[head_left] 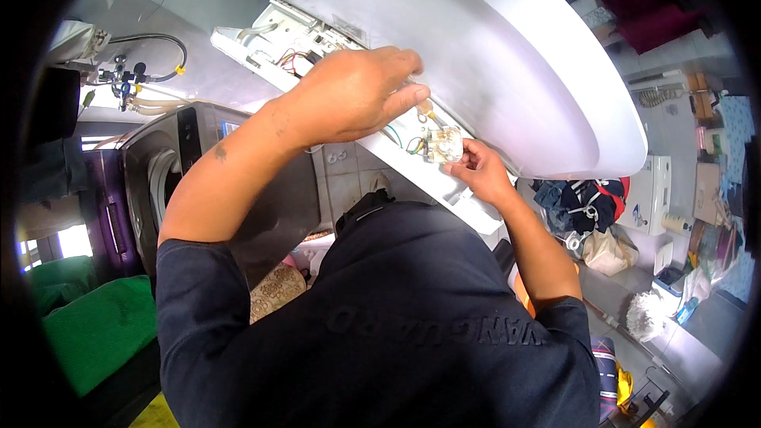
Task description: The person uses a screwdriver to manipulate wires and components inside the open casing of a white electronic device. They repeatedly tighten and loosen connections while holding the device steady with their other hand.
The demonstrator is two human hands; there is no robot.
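A long white appliance panel (424,176) with exposed parts and wiring runs slantwise in front of me. My right hand (483,170) pinches the edge of a small clear plastic-covered wired part (444,145) lying over that panel. From the left, my left hand (357,95) reaches across, with thumb and fingers closed on what looks like a screwdriver (429,108) with an amber handle. Its shaft points down toward the clear part; whether the tip touches cannot be made out. Coloured wires (295,59) show beside my left wrist, and my forearm hides some of the panel.
A large white curved cover (547,71) rises behind the panel. At left stands a dark grey front-loading washing machine (230,190), with hoses and a tap (127,79) beyond it. A clothes pile (583,202) and a white bag (609,250) lie at right.
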